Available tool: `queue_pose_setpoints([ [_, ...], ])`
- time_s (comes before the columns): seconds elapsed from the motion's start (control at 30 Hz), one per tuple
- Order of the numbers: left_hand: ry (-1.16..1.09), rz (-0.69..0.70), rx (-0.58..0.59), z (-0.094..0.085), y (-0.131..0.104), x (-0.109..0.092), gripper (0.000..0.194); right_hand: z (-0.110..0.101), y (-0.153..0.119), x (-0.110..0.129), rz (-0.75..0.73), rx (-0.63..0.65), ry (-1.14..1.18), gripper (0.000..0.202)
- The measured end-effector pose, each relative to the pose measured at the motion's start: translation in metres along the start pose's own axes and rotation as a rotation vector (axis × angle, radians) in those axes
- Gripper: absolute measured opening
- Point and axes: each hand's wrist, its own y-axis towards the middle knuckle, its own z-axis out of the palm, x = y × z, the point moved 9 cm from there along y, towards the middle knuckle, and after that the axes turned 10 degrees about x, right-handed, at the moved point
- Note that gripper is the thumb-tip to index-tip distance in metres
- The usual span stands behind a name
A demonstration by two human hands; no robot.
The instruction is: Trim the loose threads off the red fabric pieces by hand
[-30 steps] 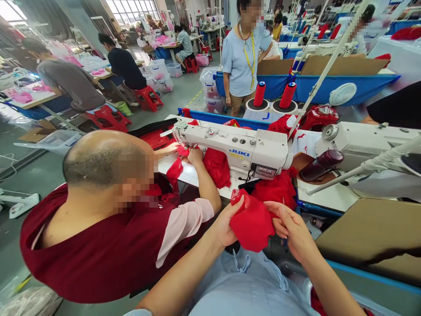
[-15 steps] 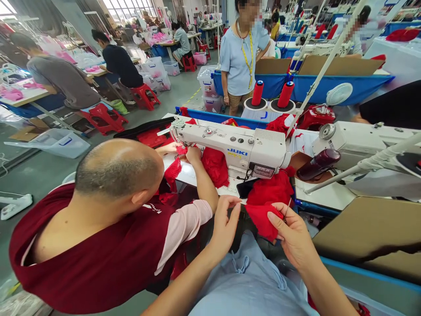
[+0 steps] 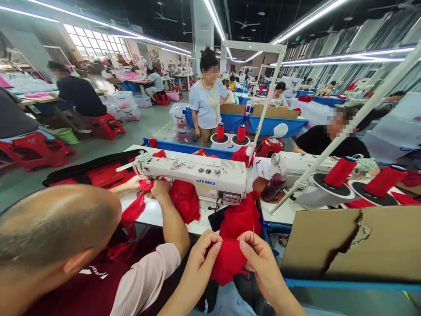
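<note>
My left hand (image 3: 204, 255) pinches the upper left edge of a piece of red fabric (image 3: 226, 264) between thumb and fingers. On the other side, my right hand (image 3: 260, 259) is closed on the upper right edge. A thin pointed metal tool (image 3: 253, 235) sticks up from the fingers of my right hand; the rest of it is hidden. The cloth hangs between both hands, above my lap. Just beyond lies a heap of red fabric (image 3: 238, 219) on the table, by a dark flat phone-like object (image 3: 217, 218).
At my left a co-worker (image 3: 59, 215) feeds red cloth at a white sewing machine (image 3: 197, 175). A slanted white pole (image 3: 315, 166) rises at right, behind a cardboard panel (image 3: 371, 245). Red thread cones (image 3: 342, 171) stand beyond. A person in light blue (image 3: 205, 105) stands across the table.
The view has tilted up and turned right. My left hand, fingers apart at the cloth's corner before, now pinches its edge. Both hands are closer together.
</note>
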Motion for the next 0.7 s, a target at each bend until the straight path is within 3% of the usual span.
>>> queue_pose_setpoints([
  [0.2, 0.027, -0.041, 0.073, 0.004, 0.001, -0.003, 0.032, -0.008, -0.005, 0.02, -0.144, -0.008, -0.409, 0.027],
  [0.37, 0.124, -0.006, 0.117, 0.006, 0.002, -0.007, 0.029, 0.005, -0.011, 0.032, -0.26, 0.119, -0.724, 0.013],
  [0.53, 0.14, 0.003, 0.12, 0.007, 0.004, -0.007, 0.02, 0.002, -0.013, 0.031, -0.226, 0.094, -0.619, 0.016],
  [0.7, -0.07, -0.114, 0.066, 0.005, 0.005, 0.009, 0.024, -0.003, -0.013, 0.024, -0.179, 0.059, -0.414, 0.027],
])
